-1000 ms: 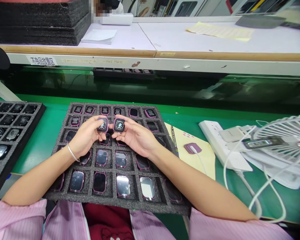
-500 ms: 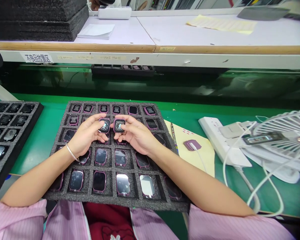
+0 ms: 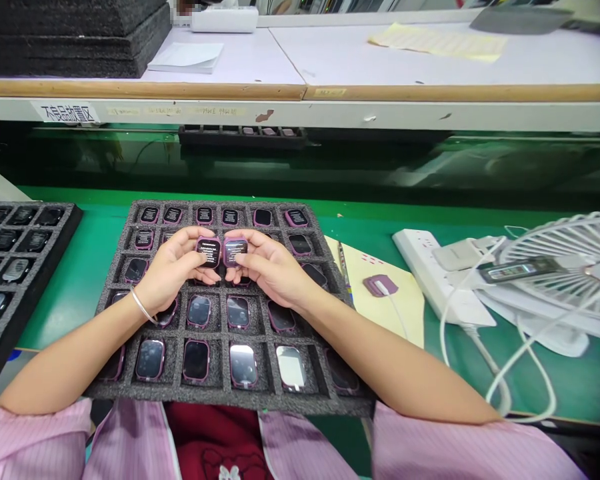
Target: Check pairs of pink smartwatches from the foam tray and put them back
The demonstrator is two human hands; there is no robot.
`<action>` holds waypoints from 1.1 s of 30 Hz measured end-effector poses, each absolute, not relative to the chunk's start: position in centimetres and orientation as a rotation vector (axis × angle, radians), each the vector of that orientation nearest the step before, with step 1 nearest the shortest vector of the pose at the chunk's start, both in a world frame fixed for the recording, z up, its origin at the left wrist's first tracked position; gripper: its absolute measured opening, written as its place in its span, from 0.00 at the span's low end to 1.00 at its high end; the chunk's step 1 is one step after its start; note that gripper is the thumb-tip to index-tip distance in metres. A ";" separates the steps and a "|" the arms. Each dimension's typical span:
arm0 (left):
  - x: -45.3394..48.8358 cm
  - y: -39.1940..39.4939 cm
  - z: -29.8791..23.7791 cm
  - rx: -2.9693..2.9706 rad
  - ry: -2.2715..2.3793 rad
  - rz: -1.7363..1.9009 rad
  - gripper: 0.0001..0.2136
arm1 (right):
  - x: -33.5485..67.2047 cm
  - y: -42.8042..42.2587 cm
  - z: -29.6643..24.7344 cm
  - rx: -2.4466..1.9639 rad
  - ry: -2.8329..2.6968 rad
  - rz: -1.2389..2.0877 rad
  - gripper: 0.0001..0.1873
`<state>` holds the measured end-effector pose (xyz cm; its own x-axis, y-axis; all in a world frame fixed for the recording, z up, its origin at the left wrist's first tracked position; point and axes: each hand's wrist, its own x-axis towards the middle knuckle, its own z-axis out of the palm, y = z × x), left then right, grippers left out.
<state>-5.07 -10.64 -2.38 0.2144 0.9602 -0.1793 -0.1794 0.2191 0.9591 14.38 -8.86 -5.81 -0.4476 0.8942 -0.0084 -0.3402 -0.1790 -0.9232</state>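
Observation:
My left hand (image 3: 183, 260) is closed around a purple-framed smartwatch (image 3: 209, 253), thumb on its front and fingers behind. Lines of white text show on its dark screen. Close beside it, my right hand (image 3: 260, 257) grips another purple smartwatch (image 3: 235, 249) the same way, its screen also lit with text. Both are held over a black foam tray (image 3: 220, 395), whose compartments hold several more purple watches, such as a dark-screened watch (image 3: 197, 361) in the front row. Some back-row watches (image 3: 205, 215) display text. My hands and forearms hide part of the tray.
A second foam tray of watches (image 3: 17, 269) lies at left. To the right are a yellow sheet (image 3: 405, 300) with a purple charging piece (image 3: 380, 286), a white power strip (image 3: 440, 280), a fan (image 3: 575, 260) and loose cables. A shelf (image 3: 340, 107) crosses behind, with stacked black foam (image 3: 70, 40) on it.
Both held watches have switched from a dial-like face to lines of text. My hands stay in nearly the same place, and the view has shifted slightly.

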 end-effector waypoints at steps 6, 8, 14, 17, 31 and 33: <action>-5.0 -10.7 -2.4 1.026 1.012 1.007 0.16 | 14.4 -8.9 -5.8 -0.728 -1.201 1.752 0.20; -5.0 -10.7 -2.4 1.031 1.008 1.011 0.17 | 14.4 -8.9 -5.8 -0.724 -1.209 1.746 0.20; -5.0 -10.9 -2.4 1.046 1.002 1.011 0.17 | 14.4 -9.0 -5.8 -0.722 -1.219 1.738 0.21; -5.0 -10.9 -2.4 1.057 1.011 1.016 0.17 | 14.3 -9.0 -5.8 -0.715 -1.208 1.737 0.21; -5.2 -10.8 -2.6 1.081 0.979 1.023 0.21 | 14.4 -9.0 -5.8 -0.728 -1.210 1.738 0.22; -5.1 -10.7 -2.8 1.096 0.984 1.035 0.22 | 14.4 -9.0 -5.8 -0.722 -1.212 1.726 0.24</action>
<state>-5.13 -10.73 -2.78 0.2280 0.9682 -0.1030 -0.1517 0.1398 0.9785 14.37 -8.96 -5.79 -0.4425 0.8964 0.0261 -0.3291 -0.1352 -0.9346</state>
